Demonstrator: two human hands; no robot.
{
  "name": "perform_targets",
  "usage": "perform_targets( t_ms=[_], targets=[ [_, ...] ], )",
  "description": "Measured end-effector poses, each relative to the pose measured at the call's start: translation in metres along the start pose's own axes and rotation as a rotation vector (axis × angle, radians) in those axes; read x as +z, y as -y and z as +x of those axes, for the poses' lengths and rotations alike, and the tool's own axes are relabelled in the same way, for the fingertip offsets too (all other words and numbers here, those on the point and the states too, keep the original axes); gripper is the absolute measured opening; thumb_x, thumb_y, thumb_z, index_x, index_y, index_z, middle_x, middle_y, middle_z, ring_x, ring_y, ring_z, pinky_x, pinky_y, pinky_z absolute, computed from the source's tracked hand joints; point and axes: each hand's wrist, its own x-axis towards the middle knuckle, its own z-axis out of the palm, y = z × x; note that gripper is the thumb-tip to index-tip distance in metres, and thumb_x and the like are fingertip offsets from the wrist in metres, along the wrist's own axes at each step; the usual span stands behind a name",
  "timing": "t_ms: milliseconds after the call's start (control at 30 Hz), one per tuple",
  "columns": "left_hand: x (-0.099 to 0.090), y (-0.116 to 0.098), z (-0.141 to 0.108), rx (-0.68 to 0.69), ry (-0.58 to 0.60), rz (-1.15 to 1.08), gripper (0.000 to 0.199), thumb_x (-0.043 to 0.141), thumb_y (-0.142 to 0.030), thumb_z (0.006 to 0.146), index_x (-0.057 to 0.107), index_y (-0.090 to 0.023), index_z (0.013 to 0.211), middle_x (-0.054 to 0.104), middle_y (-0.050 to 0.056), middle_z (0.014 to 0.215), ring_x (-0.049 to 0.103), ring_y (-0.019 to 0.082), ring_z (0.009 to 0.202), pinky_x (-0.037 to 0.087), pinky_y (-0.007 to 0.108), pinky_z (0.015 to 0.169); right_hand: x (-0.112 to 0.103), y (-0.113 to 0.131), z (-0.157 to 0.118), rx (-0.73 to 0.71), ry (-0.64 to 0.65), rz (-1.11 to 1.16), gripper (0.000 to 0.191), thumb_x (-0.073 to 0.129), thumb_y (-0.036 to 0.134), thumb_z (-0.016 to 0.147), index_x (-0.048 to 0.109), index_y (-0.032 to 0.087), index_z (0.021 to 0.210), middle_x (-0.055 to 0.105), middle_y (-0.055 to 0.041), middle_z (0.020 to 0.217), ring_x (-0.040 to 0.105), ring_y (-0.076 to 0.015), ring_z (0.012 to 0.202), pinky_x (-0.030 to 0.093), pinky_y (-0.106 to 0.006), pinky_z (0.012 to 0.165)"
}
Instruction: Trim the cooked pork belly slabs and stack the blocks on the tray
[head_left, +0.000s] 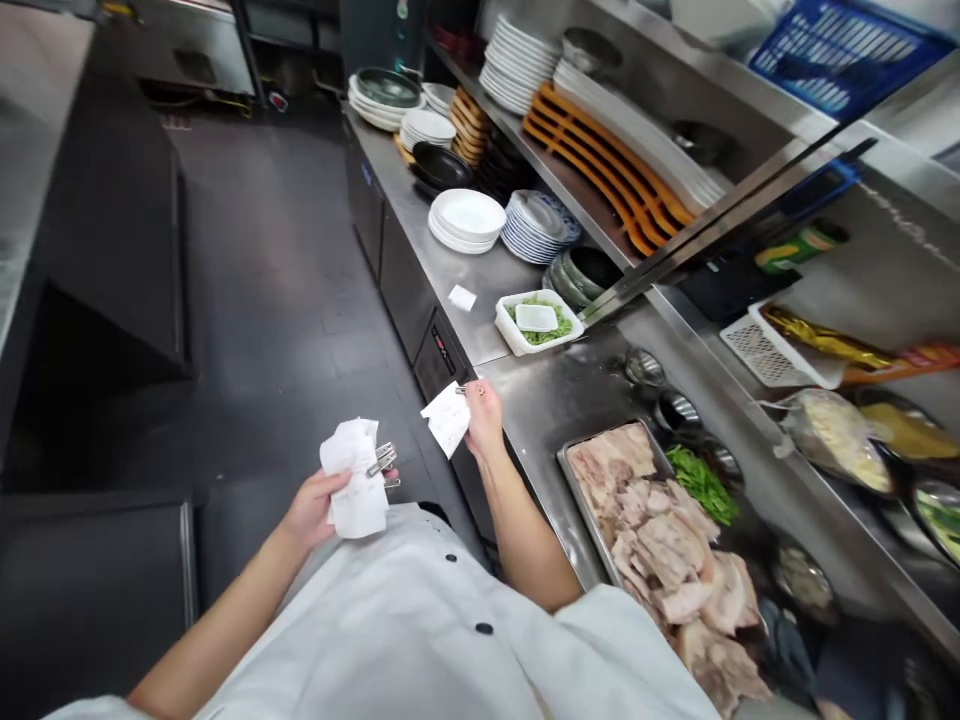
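My left hand (pixel 319 503) is closed on several white paper slips (pixel 358 505), held in front of my white jacket. Metal clips (pixel 382 459) stick out from the right side of these slips. In my right hand (pixel 485 415), near the counter's edge, a single white paper slip (pixel 448 418) is pinched together with a small metal clip (pixel 466 390). Faint writing shows on the slips, too small to read. Another small white paper (pixel 462 298) lies on the steel counter beyond my right hand.
A tray of sliced pale meat (pixel 667 540) sits on the counter at right, beside green vegetables (pixel 702 484). Farther off are a white tub of greens (pixel 538 322) and stacked white plates (pixel 466 220). Shelves overhang the counter. Dark floor (pixel 262 300) runs along the left.
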Motion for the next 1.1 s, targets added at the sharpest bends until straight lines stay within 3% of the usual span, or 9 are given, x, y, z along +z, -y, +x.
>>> perform_targets(
  t_ms=[133,233,300,467,633,767,900,967,1100],
  targets=[
    [0.028,-0.066,0.086,-0.121,0.11,0.052,0.068,0.068,-0.022,0.092,0.049,-0.015,0.157,0.072,0.022,0.136,0.072,0.042,0.12,0.062,0.051,0.094,0.028,0.011,0.055,0.01,0.002,0.005,0.053,0.081,0.067,0.073,0.059,0.023,0.092,0.05,0.0081,0.058,0.039,-0.0085,0.045,0.028,-0.021,0.041],
    [0.047,-0.084,0.154,-0.179,0.13,0.056,0.066,0.072,-0.023,0.088,0.054,-0.011,0.151,0.077,0.022,0.124,0.074,0.042,0.115,0.06,0.055,0.098,0.039,0.006,0.1,-0.021,-0.08,-0.069,0.047,0.081,0.06,0.076,0.062,0.023,0.096,0.049,0.008,0.06,0.041,-0.0085,0.047,0.031,-0.021,0.041],
    [0.052,-0.091,0.203,-0.173,0.071,0.058,0.059,0.073,-0.022,0.087,0.06,-0.009,0.142,0.079,0.022,0.119,0.076,0.041,0.111,0.06,0.054,0.097,0.039,-0.003,0.135,-0.022,-0.157,-0.105,0.043,0.079,0.056,0.077,0.063,0.022,0.097,0.052,0.0067,0.063,0.042,-0.0084,0.049,0.032,-0.021,0.043],
    [0.049,-0.117,0.349,-0.097,-0.133,0.07,0.037,0.07,-0.012,0.086,0.069,-0.007,0.123,0.082,0.017,0.106,0.08,0.031,0.095,0.062,0.044,0.095,0.013,-0.033,0.247,0.074,-0.291,-0.083,0.044,0.078,0.057,0.074,0.062,0.021,0.092,0.057,0.0054,0.065,0.04,-0.0073,0.047,0.028,-0.022,0.041],
    [0.058,-0.154,0.503,-0.259,-0.238,0.045,0.029,0.057,-0.009,0.092,0.07,-0.003,0.117,0.082,0.017,0.095,0.08,0.027,0.084,0.062,0.041,0.093,-0.02,-0.054,0.37,0.203,-0.287,-0.141,0.039,0.077,0.054,0.077,0.059,0.02,0.084,0.064,0.0022,0.065,0.057,-0.012,0.057,0.049,-0.025,0.057],
    [0.063,-0.176,0.601,-0.367,-0.312,0.156,0.033,0.053,-0.008,0.093,0.069,-0.001,0.12,0.081,0.018,0.09,0.079,0.026,0.081,0.06,0.04,0.093,-0.044,-0.062,0.444,0.295,-0.26,-0.285,0.028,0.073,0.043,0.081,0.059,0.02,0.073,0.063,0.0017,0.059,0.057,-0.0138,0.054,0.046,-0.027,0.058],
    [0.063,-0.185,0.659,-0.454,-0.362,0.257,0.036,0.053,-0.008,0.091,0.068,0.003,0.122,0.08,0.021,0.087,0.078,0.029,0.082,0.059,0.042,0.092,-0.06,-0.055,0.483,0.265,-0.29,-0.492,0.03,0.076,0.022,0.077,0.052,0.023,0.059,0.055,0.0039,0.053,0.057,-0.0154,0.061,0.042,-0.026,0.066],
    [0.065,-0.185,0.674,-0.465,-0.376,0.291,0.037,0.054,-0.008,0.089,0.068,0.003,0.122,0.08,0.021,0.088,0.079,0.031,0.084,0.059,0.043,0.093,-0.066,-0.046,0.493,0.226,-0.319,-0.571,0.033,0.075,0.017,0.078,0.049,0.024,0.059,0.059,0.0015,0.059,0.061,-0.0179,0.073,0.041,-0.026,0.073],
    [0.074,-0.182,0.692,-0.433,-0.4,0.343,0.033,0.057,-0.009,0.089,0.07,0.005,0.116,0.079,0.022,0.084,0.078,0.031,0.079,0.061,0.044,0.089,-0.082,-0.028,0.503,0.187,-0.382,-0.669,0.02,0.072,0.02,0.081,0.056,0.024,0.071,0.069,-0.004,0.075,0.066,-0.0221,0.089,0.042,-0.028,0.08]
  ],
)
